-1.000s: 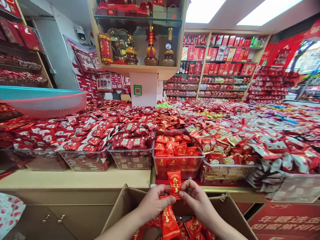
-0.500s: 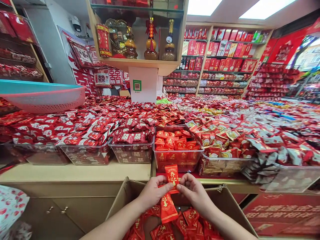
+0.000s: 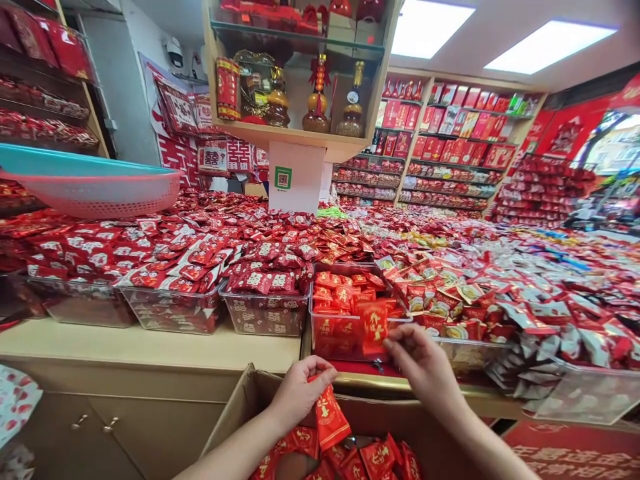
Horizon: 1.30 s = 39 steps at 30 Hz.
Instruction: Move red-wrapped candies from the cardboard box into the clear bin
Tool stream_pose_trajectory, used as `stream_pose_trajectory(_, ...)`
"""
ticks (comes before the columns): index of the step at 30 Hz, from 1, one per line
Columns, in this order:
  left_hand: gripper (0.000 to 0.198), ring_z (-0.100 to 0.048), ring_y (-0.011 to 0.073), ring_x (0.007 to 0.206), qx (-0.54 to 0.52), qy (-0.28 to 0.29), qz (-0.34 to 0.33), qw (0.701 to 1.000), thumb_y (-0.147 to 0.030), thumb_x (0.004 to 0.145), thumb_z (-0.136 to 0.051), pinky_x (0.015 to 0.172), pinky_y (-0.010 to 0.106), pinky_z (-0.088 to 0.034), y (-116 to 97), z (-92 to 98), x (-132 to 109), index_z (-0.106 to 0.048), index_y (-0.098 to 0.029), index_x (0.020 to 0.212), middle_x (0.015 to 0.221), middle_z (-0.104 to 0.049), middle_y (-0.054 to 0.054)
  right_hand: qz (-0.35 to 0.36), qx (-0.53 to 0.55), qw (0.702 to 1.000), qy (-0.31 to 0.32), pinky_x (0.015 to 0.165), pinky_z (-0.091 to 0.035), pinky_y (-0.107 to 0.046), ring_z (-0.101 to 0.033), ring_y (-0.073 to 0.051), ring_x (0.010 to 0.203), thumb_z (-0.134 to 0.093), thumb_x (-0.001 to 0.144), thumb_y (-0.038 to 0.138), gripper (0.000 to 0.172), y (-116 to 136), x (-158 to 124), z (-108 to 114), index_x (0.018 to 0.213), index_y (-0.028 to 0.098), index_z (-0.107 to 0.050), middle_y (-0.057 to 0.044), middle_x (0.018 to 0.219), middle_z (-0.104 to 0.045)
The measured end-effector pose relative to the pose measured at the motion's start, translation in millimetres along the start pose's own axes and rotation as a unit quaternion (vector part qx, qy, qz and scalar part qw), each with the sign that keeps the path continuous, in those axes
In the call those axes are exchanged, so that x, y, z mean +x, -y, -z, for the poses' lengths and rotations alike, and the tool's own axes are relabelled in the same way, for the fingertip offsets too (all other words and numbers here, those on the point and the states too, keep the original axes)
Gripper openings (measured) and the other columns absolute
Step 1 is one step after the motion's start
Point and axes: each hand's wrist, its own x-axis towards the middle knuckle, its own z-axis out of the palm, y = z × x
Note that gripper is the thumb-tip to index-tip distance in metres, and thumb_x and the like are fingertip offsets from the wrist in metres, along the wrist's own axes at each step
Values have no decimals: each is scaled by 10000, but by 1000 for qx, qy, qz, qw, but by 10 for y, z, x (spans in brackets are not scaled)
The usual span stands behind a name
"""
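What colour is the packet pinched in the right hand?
Red with gold lettering; the head view shows the packet in the right hand.

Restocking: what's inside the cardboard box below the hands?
Red packets lie in the cardboard box; the left hand holds a long packet over them. Anything beneath is hidden.

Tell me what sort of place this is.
Probably a festive sweet shop: clear bins heaped with red wrapped candies, wall shelves of red gift boxes, a QR code sign.
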Motion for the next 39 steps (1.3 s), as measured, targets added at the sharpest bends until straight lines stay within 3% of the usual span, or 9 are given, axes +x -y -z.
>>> stream_pose_trajectory(4,287,-433,91,547,-4,0,0,1000,-404,643,-571,525,201,-333,41,-14,18,-569,-126,716,581,-510,-24,39,-210,977,-28,559,-383,-239,-522,-140,607,-528,698,318,156,278,746,65,742,169,-516,-31,670,-584)
stream_pose_trajectory(8,267,-421,89,539,4,5,-3,1000,-387,653,-562,519,198,-327,45,-18,6,-565,-125,705,569,-498,-27,-62,-388,919,27,564,-387,-221,-562,-149,660,-523,682,244,155,318,1413,-136,779,143,-589,-58,730,-627)
stream_pose_trajectory(12,266,-427,93,541,6,6,-7,1000,-396,653,-559,526,201,-330,48,-9,-14,-559,-132,684,573,-509,-25,-113,-441,888,61,537,-391,-238,-584,-195,658,-544,622,137,149,166,1687,-402,735,84,-626,-134,726,-633)
stream_pose_trajectory(17,256,-428,96,532,-1,6,-6,1000,-388,641,-565,530,207,-329,32,-3,-33,-552,-134,668,567,-515,-23,-131,-486,861,67,567,-415,-265,-596,-236,723,-504,632,114,256,-9,1726,-556,856,63,-616,-186,803,-626)
stream_pose_trajectory(25,212,-395,87,510,5,10,12,1000,-343,651,-543,497,199,-309,60,-4,-10,-562,-133,673,542,-484,-32,-122,-530,835,82,580,-425,-281,-593,-252,752,-487,650,128,276,-65,1736,-556,883,45,-608,-211,837,-617)
stream_pose_trajectory(36,243,-406,87,543,22,30,-11,999,-367,678,-534,524,197,-330,37,21,-14,-571,-129,704,574,-490,-25,-40,-580,811,55,629,-387,-298,-568,-243,797,-387,745,131,230,242,1498,-480,876,116,-575,-162,860,-605)
stream_pose_trajectory(39,265,-404,86,536,19,27,-9,999,-390,672,-540,516,195,-327,18,32,-8,-571,-130,708,557,-483,-31,13,-552,832,54,633,-372,-279,-558,-217,777,-389,762,204,195,403,1271,-458,834,148,-562,-116,818,-611)
